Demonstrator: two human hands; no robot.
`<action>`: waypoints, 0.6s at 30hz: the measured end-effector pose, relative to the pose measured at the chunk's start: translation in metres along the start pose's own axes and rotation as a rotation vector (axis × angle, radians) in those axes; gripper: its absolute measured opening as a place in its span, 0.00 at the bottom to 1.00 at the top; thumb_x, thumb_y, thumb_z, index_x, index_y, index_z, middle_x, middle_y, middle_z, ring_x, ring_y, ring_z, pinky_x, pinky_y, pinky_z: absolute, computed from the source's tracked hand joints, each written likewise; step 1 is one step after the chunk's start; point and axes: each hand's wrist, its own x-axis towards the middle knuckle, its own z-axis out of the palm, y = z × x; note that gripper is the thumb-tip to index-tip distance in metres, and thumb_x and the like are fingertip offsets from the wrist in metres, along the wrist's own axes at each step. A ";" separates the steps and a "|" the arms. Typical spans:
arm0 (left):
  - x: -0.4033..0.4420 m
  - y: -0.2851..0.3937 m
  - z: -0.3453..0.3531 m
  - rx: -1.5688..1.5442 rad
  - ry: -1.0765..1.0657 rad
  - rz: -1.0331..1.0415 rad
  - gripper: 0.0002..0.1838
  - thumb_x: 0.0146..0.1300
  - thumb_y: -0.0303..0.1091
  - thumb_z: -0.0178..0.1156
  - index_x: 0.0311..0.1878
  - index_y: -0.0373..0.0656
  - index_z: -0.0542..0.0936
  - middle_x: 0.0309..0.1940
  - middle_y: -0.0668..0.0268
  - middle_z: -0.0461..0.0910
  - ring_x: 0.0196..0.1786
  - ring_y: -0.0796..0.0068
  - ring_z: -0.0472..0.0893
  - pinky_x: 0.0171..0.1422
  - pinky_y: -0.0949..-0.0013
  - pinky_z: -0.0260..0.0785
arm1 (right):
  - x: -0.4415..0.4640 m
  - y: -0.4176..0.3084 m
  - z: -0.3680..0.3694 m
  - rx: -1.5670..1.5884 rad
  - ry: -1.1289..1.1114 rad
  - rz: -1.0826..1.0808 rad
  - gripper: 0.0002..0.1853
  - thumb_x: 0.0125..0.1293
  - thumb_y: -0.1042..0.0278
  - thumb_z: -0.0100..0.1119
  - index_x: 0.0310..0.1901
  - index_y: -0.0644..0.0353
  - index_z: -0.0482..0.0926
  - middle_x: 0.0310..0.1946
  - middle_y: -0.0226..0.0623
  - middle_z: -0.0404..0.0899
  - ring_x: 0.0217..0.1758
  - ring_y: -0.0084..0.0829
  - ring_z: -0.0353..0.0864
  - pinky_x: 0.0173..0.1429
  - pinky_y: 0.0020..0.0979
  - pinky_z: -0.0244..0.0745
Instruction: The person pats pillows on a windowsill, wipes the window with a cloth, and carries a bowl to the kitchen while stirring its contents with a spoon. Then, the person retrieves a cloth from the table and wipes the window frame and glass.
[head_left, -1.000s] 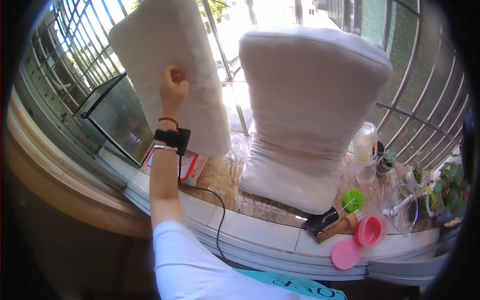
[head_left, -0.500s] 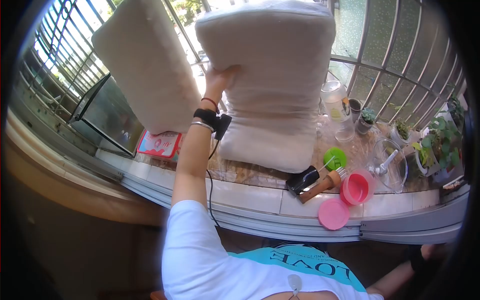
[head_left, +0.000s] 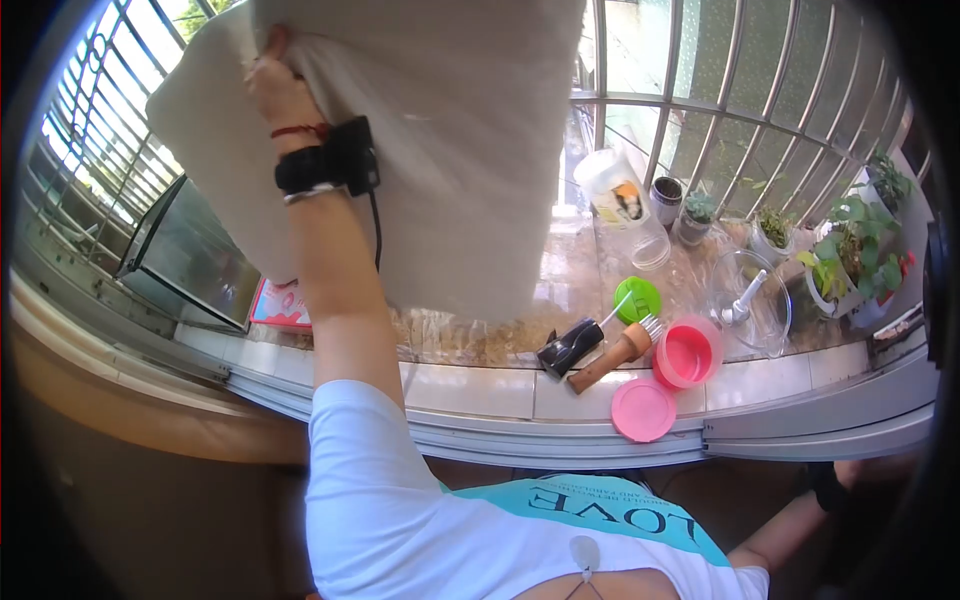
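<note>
My left hand (head_left: 281, 90) is closed on the side of a cream foam pillow (head_left: 460, 150), its fabric creased around the grip. This pillow is held up and tilted, its lower edge above the tiled sill. Behind it, a second cream pillow (head_left: 195, 120) leans at the left, partly covered. My right hand (head_left: 850, 472) is low at the far right, close to the window frame; its fingers are hidden. A black band with a cabled black box sits on my left wrist.
On the ledge are a clear plastic bottle (head_left: 625, 205), a green lid (head_left: 638, 300), a black object (head_left: 570, 347), a brown brush (head_left: 612, 357), a pink container (head_left: 688, 352), a pink lid (head_left: 643, 410), a glass lid (head_left: 752, 305), potted plants (head_left: 850, 245), a glass tank (head_left: 190, 260). Metal bars stand behind.
My left hand has raised the pillow off the ledge and brought it left and nearer, over the second pillow. The view has shifted slightly. My right hand stays low at the right.
</note>
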 end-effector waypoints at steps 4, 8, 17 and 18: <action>-0.006 -0.017 -0.010 0.114 -0.005 0.356 0.16 0.55 0.36 0.59 0.35 0.28 0.79 0.30 0.57 0.79 0.31 0.70 0.76 0.40 0.67 0.68 | 0.002 -0.004 0.004 0.004 -0.009 -0.008 0.29 0.63 0.49 0.40 0.54 0.70 0.62 0.50 0.57 0.65 0.56 0.55 0.62 0.58 0.48 0.56; -0.039 -0.071 -0.010 0.220 0.100 0.019 0.13 0.54 0.32 0.58 0.34 0.28 0.78 0.29 0.58 0.79 0.30 0.71 0.76 0.39 0.67 0.68 | -0.002 -0.006 0.005 0.004 -0.017 -0.001 0.30 0.63 0.49 0.40 0.54 0.70 0.62 0.50 0.57 0.65 0.56 0.55 0.62 0.58 0.48 0.56; -0.053 -0.062 -0.011 0.447 0.027 -0.088 0.14 0.51 0.35 0.61 0.30 0.30 0.78 0.24 0.57 0.78 0.27 0.67 0.75 0.36 0.67 0.67 | -0.002 -0.007 0.004 0.010 -0.017 -0.014 0.30 0.63 0.49 0.40 0.55 0.70 0.62 0.51 0.57 0.65 0.57 0.55 0.61 0.59 0.48 0.55; -0.051 -0.061 -0.011 0.427 0.033 -0.051 0.14 0.51 0.36 0.62 0.30 0.31 0.78 0.25 0.57 0.79 0.28 0.68 0.76 0.37 0.67 0.68 | -0.002 -0.007 0.005 0.017 -0.015 -0.015 0.30 0.63 0.49 0.40 0.55 0.70 0.62 0.51 0.57 0.65 0.57 0.55 0.61 0.59 0.48 0.55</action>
